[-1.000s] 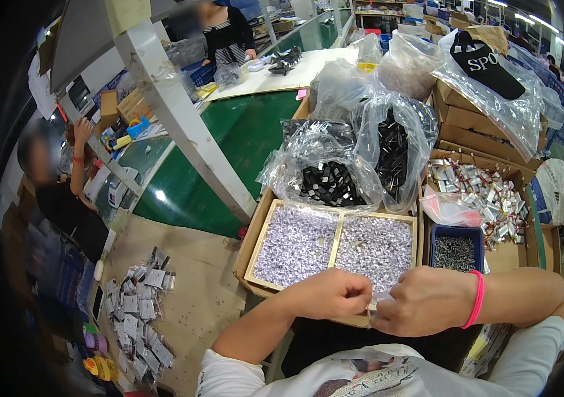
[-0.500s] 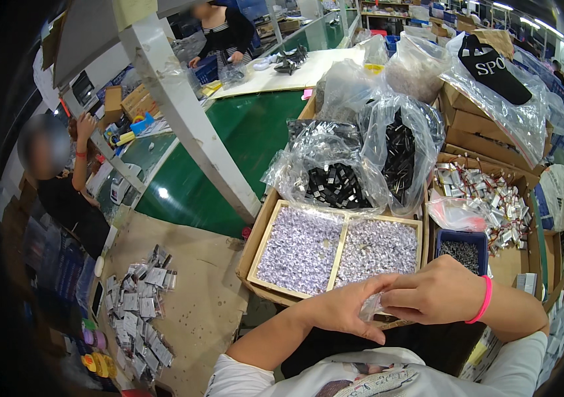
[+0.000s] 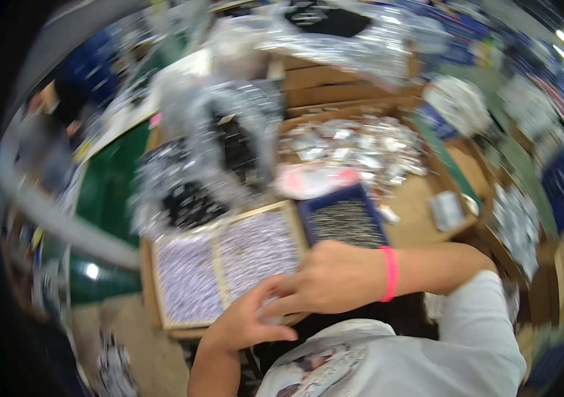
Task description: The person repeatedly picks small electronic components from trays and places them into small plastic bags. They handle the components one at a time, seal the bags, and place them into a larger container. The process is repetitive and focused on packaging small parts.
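Note:
Over the near edge of a divided wooden tray (image 3: 217, 264), my two hands meet. My left hand (image 3: 245, 317) curls its fingers and thumb round a small see-through plastic bag (image 3: 273, 315), mostly hidden and blurred. The bent fingers of my right hand (image 3: 335, 278), with a pink band on its wrist, press at the same bag from the right. Small whitish pieces (image 3: 186, 284) fill both halves of the tray. Just beyond my right hand stands a blue bin (image 3: 307, 218) holding small dark metallic parts (image 3: 343, 223).
Plastic bags of black parts (image 3: 193, 202) lie behind the tray. A carton (image 3: 421, 215) at right holds silver pieces with wires (image 3: 355, 142) and a pinkish bag (image 3: 318, 180). Packed pieces (image 3: 113, 364) lie on cardboard at lower left. A blurred person (image 3: 44, 149) is at far left.
My view has swung to the right, so the trays and cartons appear further left and the picture is smeared. My hands remain together at the small bag.

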### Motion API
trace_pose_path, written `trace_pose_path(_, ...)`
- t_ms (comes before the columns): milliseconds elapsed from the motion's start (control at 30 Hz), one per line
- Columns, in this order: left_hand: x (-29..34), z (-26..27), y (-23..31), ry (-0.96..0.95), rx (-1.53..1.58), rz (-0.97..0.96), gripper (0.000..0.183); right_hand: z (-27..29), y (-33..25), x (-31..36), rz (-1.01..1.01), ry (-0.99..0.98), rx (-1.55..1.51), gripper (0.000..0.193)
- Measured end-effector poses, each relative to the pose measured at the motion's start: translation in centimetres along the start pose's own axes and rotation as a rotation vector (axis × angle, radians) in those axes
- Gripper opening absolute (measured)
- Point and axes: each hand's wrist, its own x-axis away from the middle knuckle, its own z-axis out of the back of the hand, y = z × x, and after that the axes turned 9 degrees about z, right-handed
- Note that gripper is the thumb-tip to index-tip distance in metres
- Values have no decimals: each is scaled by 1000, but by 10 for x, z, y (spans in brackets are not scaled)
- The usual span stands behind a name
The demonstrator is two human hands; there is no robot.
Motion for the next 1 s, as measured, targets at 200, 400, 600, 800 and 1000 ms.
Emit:
trace_pose_path(200,-12,-8,0,84,281,-47,82,-2,-9,36,-83,344,-66,28)
trace_pose_path(400,-5,3,-9,216,281,-89,82,36,15,164,-768,140,190,23)
trace_pose_path(600,-2,-1,-11,309,143,-146,84,43,21,243,-1168,-143,470,23)
trace_pose_path(800,3,-4,-12,359,117,-141,85,49,1,252,-1137,62,441,18)
trace_pose_path(1000,8,2,-13,287,229,-145,86,89,-7,233,-919,112,428,12)
